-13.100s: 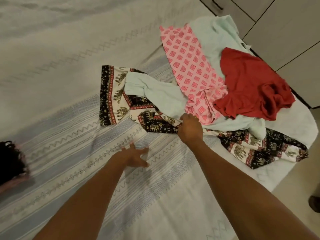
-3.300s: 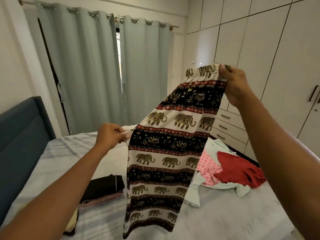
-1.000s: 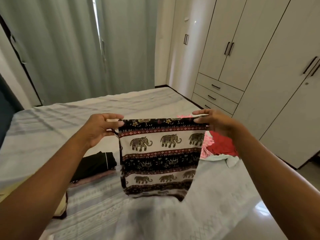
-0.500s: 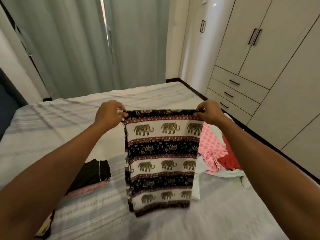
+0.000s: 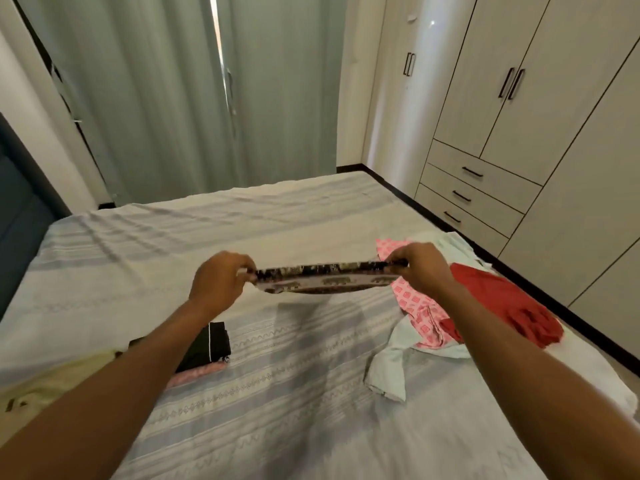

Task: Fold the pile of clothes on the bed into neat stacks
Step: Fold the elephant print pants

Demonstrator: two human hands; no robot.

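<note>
The elephant-print trousers (image 5: 325,280) hang in the air above the bed (image 5: 166,258), stretched into a narrow, nearly level band and seen almost edge-on. They touch nothing but the two hands, and their shadow falls on the striped cover below. The left hand (image 5: 220,282) pinches one end and the right hand (image 5: 420,268) pinches the other. Each grip is clamped on the cloth with curled fingers and thumb, so the garment spans the gap between them. Holding it taut by both ends looks meant to keep the layers flat and square, probably so it can be laid on the open stretch of cover in front for another fold.

Beside the right forearm lies the unfolded heap. A pink patterned garment (image 5: 414,306) lies over a pale mint garment (image 5: 391,368), with a red garment (image 5: 498,303) on top, toward the bed's far edge.

Under the left forearm lie the finished pieces, a folded black garment (image 5: 211,344) on a folded pink one (image 5: 197,374). A cream piece (image 5: 52,386) lies just beside them.

By this count the job seems about half done. Beyond the bed are grey curtains (image 5: 173,98) and a wardrobe (image 5: 519,133).
</note>
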